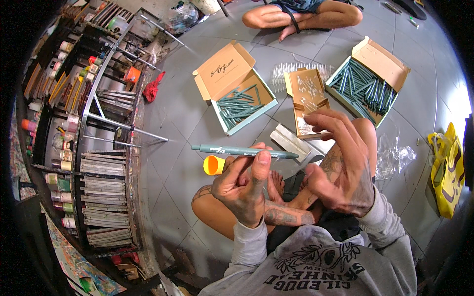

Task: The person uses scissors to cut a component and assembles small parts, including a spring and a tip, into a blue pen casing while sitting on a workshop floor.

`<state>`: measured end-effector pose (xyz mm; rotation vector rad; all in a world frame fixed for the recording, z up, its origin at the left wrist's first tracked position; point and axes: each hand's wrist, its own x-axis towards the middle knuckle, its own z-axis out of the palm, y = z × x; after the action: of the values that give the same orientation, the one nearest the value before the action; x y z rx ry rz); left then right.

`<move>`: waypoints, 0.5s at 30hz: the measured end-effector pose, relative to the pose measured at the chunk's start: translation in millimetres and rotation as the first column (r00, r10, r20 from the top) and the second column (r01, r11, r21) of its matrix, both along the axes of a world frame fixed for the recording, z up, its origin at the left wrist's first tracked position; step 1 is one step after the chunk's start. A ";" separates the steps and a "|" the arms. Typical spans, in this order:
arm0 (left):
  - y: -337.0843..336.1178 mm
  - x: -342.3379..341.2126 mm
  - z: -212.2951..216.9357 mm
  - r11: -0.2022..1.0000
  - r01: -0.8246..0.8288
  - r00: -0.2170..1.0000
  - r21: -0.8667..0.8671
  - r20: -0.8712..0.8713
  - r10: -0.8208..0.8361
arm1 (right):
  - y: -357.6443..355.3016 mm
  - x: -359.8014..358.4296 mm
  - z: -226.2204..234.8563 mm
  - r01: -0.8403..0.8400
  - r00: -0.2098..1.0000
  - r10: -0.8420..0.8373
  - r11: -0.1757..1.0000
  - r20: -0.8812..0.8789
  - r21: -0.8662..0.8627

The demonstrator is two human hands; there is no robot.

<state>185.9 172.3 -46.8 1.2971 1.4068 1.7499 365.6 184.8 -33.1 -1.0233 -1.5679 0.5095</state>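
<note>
My left hand (245,185) is closed on a slim teal pen (217,149), pinched between thumb and fingers and held almost level. White print runs along its barrel, and its dark, tapered end points right. Apart from the pen, my right hand (340,163) is raised with its fingers spread and curved; nothing shows in it. Beyond that hand lies a small brown cardboard box (296,91) with small clear pieces (308,89) inside. Just past my left hand is a yellow cup-like object (214,165). Below the pen sits a pale metal bar (288,142).
Two open cartons, left (254,120) and right (377,59), hold many teal pens. Behind the small box is a clear ridged tray (281,76). Crumpled clear plastic (395,160) and a yellow bag (444,167) lie right. A rack (106,177) stands left; another person's legs (301,17) are ahead.
</note>
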 end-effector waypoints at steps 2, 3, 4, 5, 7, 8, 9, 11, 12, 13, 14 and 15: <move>0.7 -2.0 -2.2 0.999 -0.035 0.997 -0.020 -0.067 0.034 | 0.3 -1.2 5.5 -0.063 0.994 0.053 0.993 0.098 0.103; 1.1 -2.3 -3.4 1.000 -0.026 0.998 -0.011 -0.055 0.026 | 6.1 -6.7 4.5 -0.112 0.992 0.100 0.981 0.082 0.157; 1.6 -2.2 -4.4 1.000 -0.018 0.999 -0.001 -0.043 0.018 | 9.4 -9.4 4.5 -0.160 0.987 0.148 0.964 0.069 0.211; 1.7 -2.8 -4.7 1.000 -0.013 0.999 0.006 -0.039 0.013 | 8.3 -9.8 4.3 -0.169 0.986 0.164 0.972 0.040 0.165; 1.6 -3.0 -5.0 1.000 -0.006 0.999 0.018 -0.038 0.007 | 12.4 -10.5 1.8 -0.241 0.970 0.237 0.956 0.046 0.167; 1.5 -2.8 -5.0 1.000 -0.006 0.999 0.021 -0.038 0.007 | 13.8 -10.4 0.3 -0.279 0.960 0.277 0.946 0.039 0.165; 1.3 -2.5 -4.9 1.000 -0.006 0.999 0.024 -0.037 0.007 | 13.8 -10.3 -0.8 -0.305 0.952 0.301 0.938 0.049 0.165; 1.3 -1.6 -5.0 0.999 -0.020 0.999 0.030 -0.046 0.021 | 13.6 -10.0 -2.8 -0.354 0.935 0.352 0.921 0.040 0.164; 1.5 -1.5 -5.0 0.999 -0.002 1.000 0.034 -0.021 0.002 | 13.3 -10.2 -3.5 -0.343 0.939 0.340 0.925 0.045 0.164; 1.9 -1.6 -5.2 0.999 0.001 1.000 0.037 -0.014 0.000 | 13.1 -10.8 -4.1 -0.330 0.944 0.328 0.929 0.041 0.166; 2.1 -2.0 -5.3 0.999 0.003 1.000 0.037 -0.017 -0.002 | 13.1 -11.7 -4.7 -0.324 0.946 0.322 0.934 0.036 0.154; 2.4 -2.5 -5.4 0.999 0.005 1.000 0.036 -0.020 -0.004 | 13.2 -12.1 -5.1 -0.317 0.948 0.315 0.933 0.039 0.172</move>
<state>183.5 174.6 -52.1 1.3388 1.3877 1.7720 353.5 198.0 -38.2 -0.6423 -1.7649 0.5727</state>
